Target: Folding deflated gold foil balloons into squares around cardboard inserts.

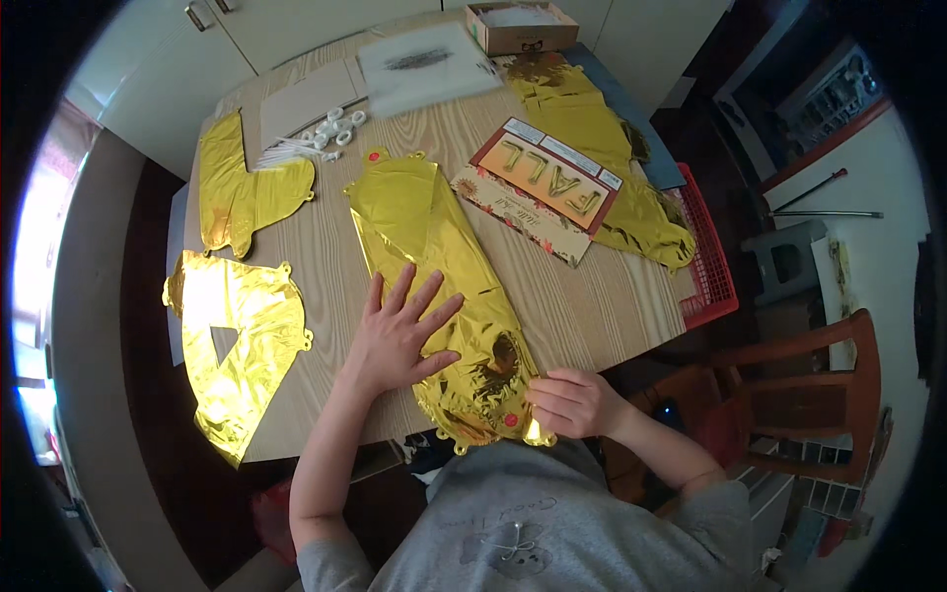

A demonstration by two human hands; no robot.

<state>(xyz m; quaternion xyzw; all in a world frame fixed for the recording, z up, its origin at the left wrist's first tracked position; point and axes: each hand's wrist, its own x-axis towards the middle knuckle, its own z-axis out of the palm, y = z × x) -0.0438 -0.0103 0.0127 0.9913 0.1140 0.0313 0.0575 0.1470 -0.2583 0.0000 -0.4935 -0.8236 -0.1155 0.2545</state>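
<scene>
A flat, uninflated gold foil balloon (459, 252) lies lengthwise down the middle of the table, its near end at the edge by my body. My left hand (400, 340) rests on it, palm down and fingers spread. At the balloon's near right corner, my right hand (575, 403) has its fingers curled together on the foil edge. Small tabs stick out from the balloon's rim, and a red round mark shows near each end. Creases and reflections run across the foil under my left hand.
To the left lie a bent gold foil balloon (237, 197) and one with a triangular hole (266, 331). Another foil balloon (582, 128) is at the right, beside a printed card package (541, 187). White ribbon rolls (335, 128), a clear plastic sheet (424, 67) and a cardboard box (523, 37) stand farther back.
</scene>
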